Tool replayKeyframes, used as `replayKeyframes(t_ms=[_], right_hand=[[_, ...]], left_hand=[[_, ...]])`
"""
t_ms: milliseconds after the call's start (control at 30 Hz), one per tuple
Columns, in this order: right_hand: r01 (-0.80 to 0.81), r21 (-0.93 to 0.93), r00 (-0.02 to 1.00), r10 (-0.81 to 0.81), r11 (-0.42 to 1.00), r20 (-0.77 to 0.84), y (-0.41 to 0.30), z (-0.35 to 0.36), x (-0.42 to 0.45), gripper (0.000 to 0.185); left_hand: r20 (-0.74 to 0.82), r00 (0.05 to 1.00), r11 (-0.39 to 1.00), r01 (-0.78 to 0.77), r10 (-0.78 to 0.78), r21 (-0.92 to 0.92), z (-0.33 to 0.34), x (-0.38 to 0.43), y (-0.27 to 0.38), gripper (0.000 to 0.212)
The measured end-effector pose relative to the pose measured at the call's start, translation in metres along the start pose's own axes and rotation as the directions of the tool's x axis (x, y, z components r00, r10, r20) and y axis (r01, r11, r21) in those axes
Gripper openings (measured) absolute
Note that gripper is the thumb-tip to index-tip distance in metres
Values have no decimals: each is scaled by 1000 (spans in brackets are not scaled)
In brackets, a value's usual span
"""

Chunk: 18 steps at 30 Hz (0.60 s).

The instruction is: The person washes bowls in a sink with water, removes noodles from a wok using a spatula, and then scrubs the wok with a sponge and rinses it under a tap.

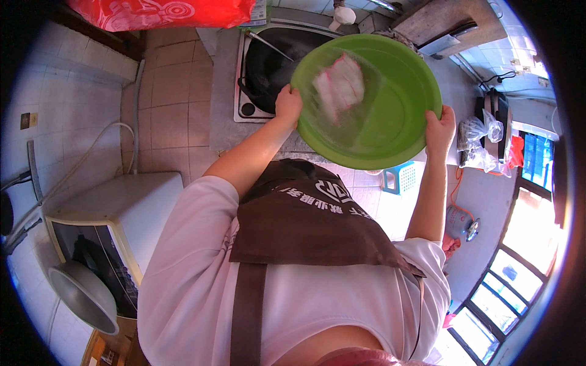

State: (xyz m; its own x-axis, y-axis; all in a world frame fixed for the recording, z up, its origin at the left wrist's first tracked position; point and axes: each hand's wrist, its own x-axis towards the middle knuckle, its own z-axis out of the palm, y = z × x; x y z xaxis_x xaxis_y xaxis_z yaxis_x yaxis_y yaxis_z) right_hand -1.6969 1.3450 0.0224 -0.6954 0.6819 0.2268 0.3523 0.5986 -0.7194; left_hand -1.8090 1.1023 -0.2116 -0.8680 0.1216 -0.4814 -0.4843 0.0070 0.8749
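Note:
A green plastic basin (398, 96) is held up in front of me, tilted towards its left side. My left hand (290, 106) grips the rim at the left, and my right hand (440, 128) grips it at the right. Water has gathered in the basin's left part, with a white cloth with pink edging (341, 87) in it. Behind the basin's left side is a black wok (284, 50) on a gas stove (242, 112); a metal utensil (270, 45) leans in the wok. The basin hides the wok's right part.
A red bag (160, 13) hangs into view at the top left. A cleaver (439, 45) and a wooden cutting board (480, 27) stand at the back right. Plastic bags (476, 137) lie by a dark appliance. A teal stool (399, 178) stands on the floor below the basin.

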Motion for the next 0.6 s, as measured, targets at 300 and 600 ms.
replayKeyframes(t_ms=[300,600], right_hand=[[-155,115,980,167,981,-105,44,-12,-13,21],[-249,367,921,336,896,-196,131,-49,-14,19]], left_hand=[[-35,985,977,-165,171,138,-3,-28,82,31],[239,895,918,-395,376,37,66,-34,138,29]])
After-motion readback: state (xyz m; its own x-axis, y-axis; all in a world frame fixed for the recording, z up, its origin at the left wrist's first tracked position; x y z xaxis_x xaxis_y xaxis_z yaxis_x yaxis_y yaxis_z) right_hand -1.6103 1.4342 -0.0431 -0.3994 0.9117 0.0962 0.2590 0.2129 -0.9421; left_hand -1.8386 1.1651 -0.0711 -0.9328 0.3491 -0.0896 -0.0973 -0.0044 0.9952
